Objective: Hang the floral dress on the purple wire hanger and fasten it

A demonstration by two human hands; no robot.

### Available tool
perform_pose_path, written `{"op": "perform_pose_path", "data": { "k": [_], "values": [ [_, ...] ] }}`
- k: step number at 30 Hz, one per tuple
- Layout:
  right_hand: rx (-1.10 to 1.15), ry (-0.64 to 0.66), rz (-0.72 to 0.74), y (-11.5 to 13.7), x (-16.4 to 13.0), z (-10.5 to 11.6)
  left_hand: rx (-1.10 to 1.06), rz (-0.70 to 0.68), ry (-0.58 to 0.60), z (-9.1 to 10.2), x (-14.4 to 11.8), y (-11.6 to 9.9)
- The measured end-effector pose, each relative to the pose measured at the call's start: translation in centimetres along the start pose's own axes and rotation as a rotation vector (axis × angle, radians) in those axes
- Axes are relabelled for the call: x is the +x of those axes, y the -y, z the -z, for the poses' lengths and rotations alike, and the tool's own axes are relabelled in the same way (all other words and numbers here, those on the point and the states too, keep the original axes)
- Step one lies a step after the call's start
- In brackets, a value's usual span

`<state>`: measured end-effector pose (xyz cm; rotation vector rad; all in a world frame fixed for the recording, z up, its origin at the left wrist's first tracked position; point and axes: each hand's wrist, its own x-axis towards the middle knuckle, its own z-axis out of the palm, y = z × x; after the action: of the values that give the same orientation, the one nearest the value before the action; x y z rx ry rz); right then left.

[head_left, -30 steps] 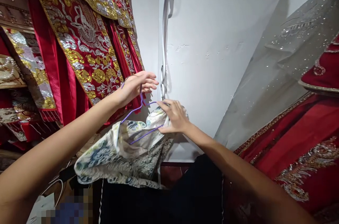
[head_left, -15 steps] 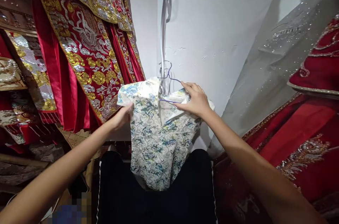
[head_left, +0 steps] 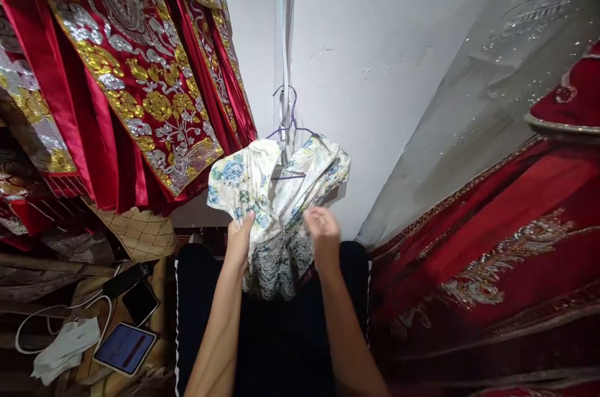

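A short-sleeved floral blouse (head_left: 232,175), white with blue and green flowers, hangs on a thin purple wire hanger (head_left: 293,114) in front of me. The hanger's hook is up by a white strap along the wall. On the left side of the blouse, my left hand (head_left: 239,237) pinches the cloth at about waist height, thumb in front and fingers behind. My right hand (head_left: 322,228) is at the opposite side of the blouse, its fingers curled and smeared by motion. Whether it grips the cloth cannot be made out. The blouse's lower part bunches above my dark-clad lap.
Red garments with gold and silver embroidery (head_left: 159,103) hang close on the left. To the right are sheer sparkling fabric (head_left: 435,128) and a red beaded garment (head_left: 515,234). A tablet-like device (head_left: 125,348), a dark phone (head_left: 140,303), a white cable and tissue (head_left: 65,350) lie low left.
My right hand has left the hanger and shoulder and come down to the blouse's right side. My left hand has moved down and inward from the sleeve. The hanger's shoulders now sit inside the blouse.
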<state>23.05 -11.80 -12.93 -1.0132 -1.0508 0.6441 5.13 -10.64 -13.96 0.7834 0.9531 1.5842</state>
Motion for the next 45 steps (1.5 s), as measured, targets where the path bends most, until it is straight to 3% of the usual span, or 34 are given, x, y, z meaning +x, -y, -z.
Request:
{"op": "perform_pose_path", "data": {
  "k": [3, 5, 10, 13, 15, 16, 19, 21, 25, 30, 34, 37, 41, 43, 45],
  "values": [
    [-0.048, 0.517, -0.254, -3.8, -1.3, -0.6, 0.046, -0.015, 0.072, 0.6, -0.6, -0.8],
    [-0.036, 0.662, -0.254, -4.1, -1.4, -1.0, 0.073, -0.024, 0.090, 1.4, -0.7, -1.5],
    [-0.104, 0.512, -0.130, -2.0, -1.9, -0.9, 0.184, -0.084, 0.014, 4.1, 0.0, -2.9],
    [-0.124, 0.506, -0.198, -1.8, -2.8, -0.5, 0.289, -0.397, -0.263, 4.7, -0.2, -2.7],
    [-0.116, 0.501, -0.232, -2.0, -3.2, -0.5, 0.400, -0.564, -0.349, 4.1, -1.0, -1.9],
    [-0.108, 0.496, -0.239, -2.1, -3.3, -0.7, 0.467, -0.585, -0.298, 3.7, -1.6, -1.2],
    [-0.085, 0.504, -0.249, -2.2, -3.5, -1.3, 0.622, -0.464, 0.066, 2.0, -3.1, 1.1],
    [-0.077, 0.576, -0.277, -2.0, -3.5, -1.5, 0.667, -0.392, 0.184, 1.0, -3.6, 2.6],
    [-0.043, 0.716, -0.346, -0.9, -2.6, -0.9, 0.689, -0.406, 0.154, -0.2, -3.8, 4.5],
    [0.108, 0.439, -0.330, 3.3, 3.4, -1.1, 0.676, -0.404, 0.245, -1.3, -4.0, 5.9],
    [0.193, 0.374, -0.173, 7.7, 9.1, -3.3, 0.690, -0.395, 0.298, -1.8, -3.9, 7.1],
    [0.265, 0.313, -0.103, 9.7, 11.0, -4.7, 0.718, -0.365, 0.351, -1.7, -3.4, 7.7],
    [0.301, 0.293, -0.021, 10.1, 10.9, -4.9, 0.813, -0.265, 0.442, -1.9, -2.1, 6.2],
    [0.264, 0.333, -0.006, 10.0, 10.4, -4.4, 0.793, -0.274, 0.484, -2.8, -1.1, 3.5],
    [0.218, 0.357, 0.017, 10.1, 9.8, -4.0, 0.686, -0.379, 0.461, -4.5, 0.0, -0.5]
  ]
}}
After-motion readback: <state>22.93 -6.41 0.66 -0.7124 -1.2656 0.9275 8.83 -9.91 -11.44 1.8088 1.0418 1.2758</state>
